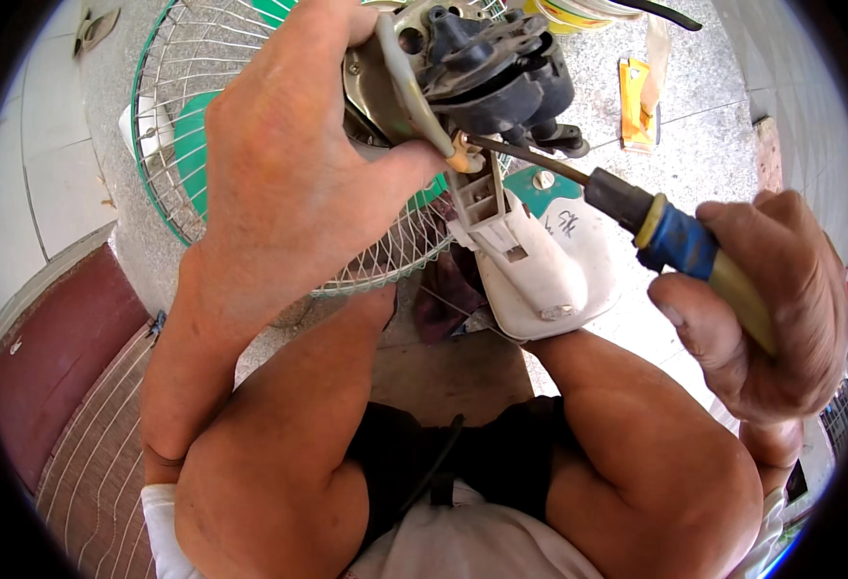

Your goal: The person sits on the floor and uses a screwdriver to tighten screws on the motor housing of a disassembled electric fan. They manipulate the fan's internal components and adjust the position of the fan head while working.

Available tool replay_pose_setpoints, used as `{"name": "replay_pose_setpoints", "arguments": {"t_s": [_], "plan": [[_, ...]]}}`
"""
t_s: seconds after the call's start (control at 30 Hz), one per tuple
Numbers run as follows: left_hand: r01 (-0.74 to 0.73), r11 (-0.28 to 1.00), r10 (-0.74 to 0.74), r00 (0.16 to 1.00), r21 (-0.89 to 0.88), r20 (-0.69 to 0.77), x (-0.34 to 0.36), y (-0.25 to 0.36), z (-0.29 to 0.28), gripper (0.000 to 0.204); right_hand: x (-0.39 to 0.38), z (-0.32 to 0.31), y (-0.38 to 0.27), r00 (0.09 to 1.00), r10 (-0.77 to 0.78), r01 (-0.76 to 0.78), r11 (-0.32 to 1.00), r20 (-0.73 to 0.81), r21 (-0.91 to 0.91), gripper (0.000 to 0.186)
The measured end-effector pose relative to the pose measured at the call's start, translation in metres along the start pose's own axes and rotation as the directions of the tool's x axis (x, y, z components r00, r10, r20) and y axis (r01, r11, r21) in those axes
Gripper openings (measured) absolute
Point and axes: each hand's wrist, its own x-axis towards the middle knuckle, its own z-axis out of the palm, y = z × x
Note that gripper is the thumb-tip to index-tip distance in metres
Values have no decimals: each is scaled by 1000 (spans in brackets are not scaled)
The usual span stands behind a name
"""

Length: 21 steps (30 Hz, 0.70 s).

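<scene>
My left hand [284, 174] is wrapped round the left side of an electric fan's motor head [496, 82], which has a metal housing and black plastic parts at its back. Its thumb presses near the lower edge of the housing. In my right hand [791, 299] is a screwdriver [675, 239] with a blue and yellowish handle. The screwdriver's shaft points left, and its tip meets the motor head just beside my left thumb, at a screw or small fitting I cannot make out clearly. Below the motor head, the white fan stand [530, 261] joins it and slopes down toward my right knee.
Behind my left hand stands the round wire fan guard [168, 72] with its green rim and green blades. A yellow packet [638, 101] lies on the speckled stone surface [708, 96] at the far right. A yellow tub [578, 14] is partly visible at the top.
</scene>
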Motion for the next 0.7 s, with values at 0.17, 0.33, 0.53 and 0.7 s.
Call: {"name": "replay_pose_setpoints", "arguments": {"t_s": [0.17,0.33,0.53,0.7], "plan": [[106,980,-118,991,167,62,8,21,0,61,-1,2,-5,810,572,-551,667,130,501,50],[-36,998,39,997,47,-63,-3,-11,8,59,1,-7,-5,661,714,-748,605,229,274,48],[37,999,-36,995,7,-96,-4,1,14,57,-2,1,1,996,81,-83,992,-20,-99,41],[23,997,-20,999,71,-48,-4,6,8,57,3,-2,-6,831,539,-557,805,138,207,49]]}}
